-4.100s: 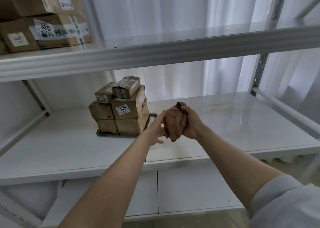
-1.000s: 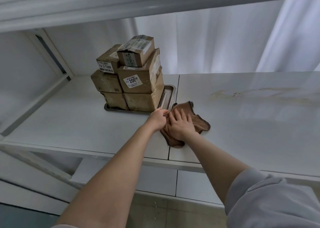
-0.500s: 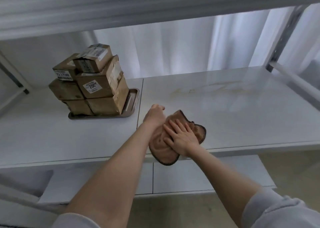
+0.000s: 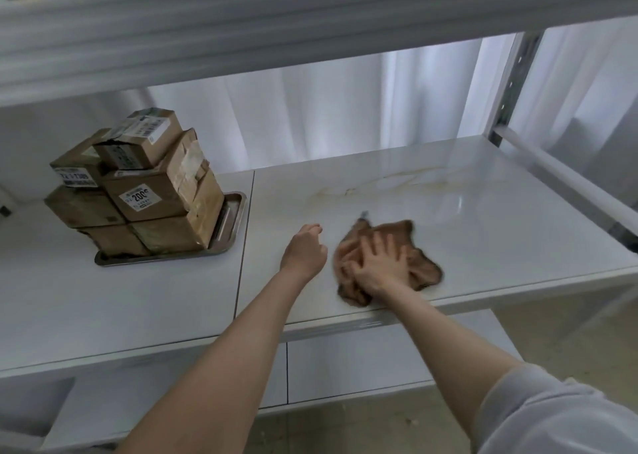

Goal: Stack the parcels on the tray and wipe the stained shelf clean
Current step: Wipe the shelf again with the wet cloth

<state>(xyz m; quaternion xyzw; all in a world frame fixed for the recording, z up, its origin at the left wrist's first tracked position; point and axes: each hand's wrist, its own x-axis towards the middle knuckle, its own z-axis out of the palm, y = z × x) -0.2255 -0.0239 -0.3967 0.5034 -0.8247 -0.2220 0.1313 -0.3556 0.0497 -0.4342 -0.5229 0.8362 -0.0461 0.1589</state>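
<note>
Several brown cardboard parcels (image 4: pixel 145 191) stand stacked on a metal tray (image 4: pixel 228 226) at the left of the white shelf (image 4: pixel 483 246). A brown cloth (image 4: pixel 421 263) lies spread on the shelf near its front edge. My right hand (image 4: pixel 379 263) presses flat on the cloth with fingers spread. My left hand (image 4: pixel 305 250) rests on the shelf just left of the cloth, fingers loosely curled, holding nothing. A faint yellowish stain (image 4: pixel 390 182) runs across the shelf behind the cloth.
An upper shelf beam (image 4: pixel 310 32) hangs overhead. A metal upright (image 4: pixel 514 84) and a side rail (image 4: pixel 566 181) bound the shelf on the right. A lower shelf (image 4: pixel 345 360) lies beneath. White curtains hang behind.
The cloth, once bunched in both hands, now lies spread on the shelf. In the last second my right hand slid it rightward away from the tray, and my left hand let go of it.
</note>
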